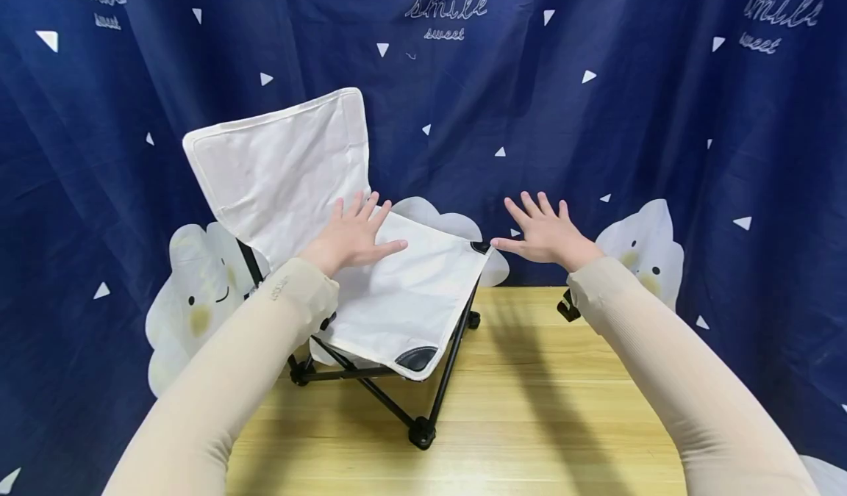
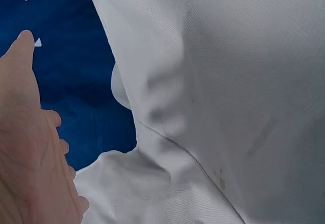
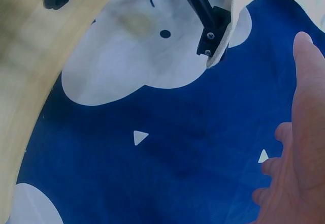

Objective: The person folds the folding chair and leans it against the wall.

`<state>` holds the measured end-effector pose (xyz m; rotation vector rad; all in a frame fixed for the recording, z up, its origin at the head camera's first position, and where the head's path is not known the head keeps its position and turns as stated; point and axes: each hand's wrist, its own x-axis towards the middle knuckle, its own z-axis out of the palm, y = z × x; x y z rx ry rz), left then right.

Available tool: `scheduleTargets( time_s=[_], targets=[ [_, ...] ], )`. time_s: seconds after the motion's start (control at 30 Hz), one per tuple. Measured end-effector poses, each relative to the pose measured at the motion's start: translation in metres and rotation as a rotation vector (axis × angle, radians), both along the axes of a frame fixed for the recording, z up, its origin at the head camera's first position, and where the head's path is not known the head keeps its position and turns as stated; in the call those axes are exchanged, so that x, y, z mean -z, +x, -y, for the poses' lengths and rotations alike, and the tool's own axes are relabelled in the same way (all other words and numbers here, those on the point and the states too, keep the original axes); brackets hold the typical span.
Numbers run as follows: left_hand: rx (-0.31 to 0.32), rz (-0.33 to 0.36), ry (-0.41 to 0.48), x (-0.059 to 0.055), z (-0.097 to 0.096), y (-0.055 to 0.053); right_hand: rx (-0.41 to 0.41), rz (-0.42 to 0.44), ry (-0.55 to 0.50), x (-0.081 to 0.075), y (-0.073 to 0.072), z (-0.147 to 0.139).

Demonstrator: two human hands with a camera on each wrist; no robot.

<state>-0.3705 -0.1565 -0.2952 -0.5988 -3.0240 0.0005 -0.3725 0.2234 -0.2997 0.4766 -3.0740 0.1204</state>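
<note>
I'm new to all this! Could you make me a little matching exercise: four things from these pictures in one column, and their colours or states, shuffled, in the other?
Things
1. Chair frame
2. Curtain
3. Wooden surface
4. Left hand

Colours and states
A. Spread open, with a cream sleeve at its wrist
B. Yellowish, lying beneath the chair's legs
C. Black, supporting a white seat
D. Mostly dark blue, hanging as a backdrop

Right pairs: 1-C, 2-D, 3-B, 4-A
</note>
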Motion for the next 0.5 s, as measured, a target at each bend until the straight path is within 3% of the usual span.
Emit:
scheduleTargets(
  time_s=[0.5],
  targets=[
    [0.008, 0.005, 0.002, 0.0081, 0.0080, -0.0091, -0.010, -0.001, -0.034, 0.0009, 0.0017, -0.0009]
  ],
)
